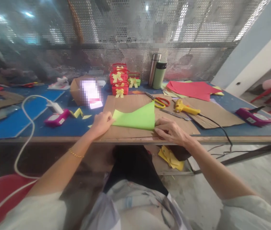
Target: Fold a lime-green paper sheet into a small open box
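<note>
The left hand [101, 123] is curled shut, and the left corner of the green paper [136, 118] is pinched in its fingers. The right hand [171, 129] is held open and flat, with the fingers pressed down on the paper's right corner. The green paper is folded over and is laid on a brown cardboard sheet [130, 103] at the near edge of the tabletop [53, 139], about in the middle.

Just behind the paper, red-handled scissors [160, 101] and a yellow glue gun [185, 108] are seen on the cardboard. Farther back, toward the far edge, small red baskets [119, 80] are stacked, and two flasks [156, 74] are stood upright beside them. Red paper [193, 89] is spread out to the right of the flasks. One pink box [56, 118] is set to the left of the hands, and another pink box [254, 115] is set near the right edge.
</note>
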Available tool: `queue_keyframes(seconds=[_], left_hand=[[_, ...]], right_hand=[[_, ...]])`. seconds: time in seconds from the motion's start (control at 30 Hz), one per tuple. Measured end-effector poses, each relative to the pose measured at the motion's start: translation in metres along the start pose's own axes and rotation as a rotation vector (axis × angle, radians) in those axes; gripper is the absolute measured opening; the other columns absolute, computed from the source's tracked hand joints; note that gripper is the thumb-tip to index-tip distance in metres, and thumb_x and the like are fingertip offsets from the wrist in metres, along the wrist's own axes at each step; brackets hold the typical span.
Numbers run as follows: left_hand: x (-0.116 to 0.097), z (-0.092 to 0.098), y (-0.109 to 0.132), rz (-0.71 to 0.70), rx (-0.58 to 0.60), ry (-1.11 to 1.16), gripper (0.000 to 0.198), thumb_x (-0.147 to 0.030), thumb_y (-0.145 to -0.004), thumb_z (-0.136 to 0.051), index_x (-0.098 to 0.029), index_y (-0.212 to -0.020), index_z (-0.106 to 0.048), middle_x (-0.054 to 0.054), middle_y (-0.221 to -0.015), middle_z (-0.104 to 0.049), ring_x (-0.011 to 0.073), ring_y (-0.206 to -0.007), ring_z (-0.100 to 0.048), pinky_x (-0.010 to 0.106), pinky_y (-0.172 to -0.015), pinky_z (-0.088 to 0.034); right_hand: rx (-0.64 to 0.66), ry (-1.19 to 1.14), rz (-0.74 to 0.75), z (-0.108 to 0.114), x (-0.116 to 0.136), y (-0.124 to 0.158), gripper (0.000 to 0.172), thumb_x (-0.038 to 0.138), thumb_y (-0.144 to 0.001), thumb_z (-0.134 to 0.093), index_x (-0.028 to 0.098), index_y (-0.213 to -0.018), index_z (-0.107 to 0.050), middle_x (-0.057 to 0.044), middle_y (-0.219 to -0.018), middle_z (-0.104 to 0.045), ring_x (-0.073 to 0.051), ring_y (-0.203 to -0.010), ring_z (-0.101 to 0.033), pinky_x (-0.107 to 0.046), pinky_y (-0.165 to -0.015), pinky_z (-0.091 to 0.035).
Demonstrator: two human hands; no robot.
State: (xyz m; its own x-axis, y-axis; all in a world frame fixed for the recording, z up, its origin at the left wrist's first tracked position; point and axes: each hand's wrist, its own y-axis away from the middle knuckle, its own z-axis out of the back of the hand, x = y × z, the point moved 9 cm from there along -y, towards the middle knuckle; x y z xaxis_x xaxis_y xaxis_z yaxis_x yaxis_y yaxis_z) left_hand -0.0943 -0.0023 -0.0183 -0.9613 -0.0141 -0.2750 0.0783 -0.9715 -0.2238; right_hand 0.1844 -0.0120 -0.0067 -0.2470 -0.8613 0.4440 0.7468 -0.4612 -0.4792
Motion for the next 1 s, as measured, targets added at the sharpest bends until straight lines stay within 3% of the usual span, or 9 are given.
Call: queue_keyframes(seconds=[0.2,0.7,0.87,1.0], left_hand=[[0.001,-0.001,-0.002,-0.007,0.003,0.02,0.022,-0.032,-0.086,-0.061,-0.023,-0.069,-0.052,0.003,-0.074,-0.065,0.0244,-0.081,-0.06,0.033,-0.074,-0.038],[0.002,0.001,-0.002,-0.009,-0.009,0.031,0.022,-0.032,-0.086,-0.062,-0.023,-0.068,-0.051,0.002,-0.072,-0.064,0.0229,-0.078,-0.058,0.032,-0.073,-0.038],[0.003,0.001,-0.002,-0.012,-0.013,0.026,0.022,-0.033,-0.085,-0.061,-0.023,-0.068,-0.051,0.003,-0.072,-0.064,0.0227,-0.076,-0.057,0.032,-0.071,-0.037],[0.002,0.002,-0.002,-0.026,-0.02,0.003,0.021,-0.035,-0.086,-0.06,-0.023,-0.069,-0.052,0.003,-0.074,-0.066,0.0223,-0.077,-0.058,0.032,-0.071,-0.038]], right_hand=[[-0.112,-0.013,-0.154,-0.001,-0.022,-0.002,0.047,0.041,-0.103,-0.047,0.021,-0.06,-0.053,-0.004,-0.072,-0.058,-0.017,-0.073,-0.055,-0.032,-0.072,-0.043],[-0.198,0.036,-0.303,0.002,-0.026,-0.007,0.056,0.054,-0.099,-0.046,0.023,-0.055,-0.033,-0.001,-0.062,-0.046,-0.015,-0.063,-0.047,-0.031,-0.063,-0.037],[-0.248,0.071,-0.437,0.005,-0.033,-0.003,0.055,0.057,-0.099,-0.042,0.023,-0.057,-0.031,0.001,-0.057,-0.04,-0.013,-0.055,-0.038,-0.03,-0.056,-0.028],[-0.249,0.112,-0.442,0.003,-0.036,-0.005,0.055,0.054,-0.096,-0.047,0.022,-0.054,-0.032,0.0,-0.059,-0.046,-0.013,-0.055,-0.041,-0.03,-0.056,-0.028]])
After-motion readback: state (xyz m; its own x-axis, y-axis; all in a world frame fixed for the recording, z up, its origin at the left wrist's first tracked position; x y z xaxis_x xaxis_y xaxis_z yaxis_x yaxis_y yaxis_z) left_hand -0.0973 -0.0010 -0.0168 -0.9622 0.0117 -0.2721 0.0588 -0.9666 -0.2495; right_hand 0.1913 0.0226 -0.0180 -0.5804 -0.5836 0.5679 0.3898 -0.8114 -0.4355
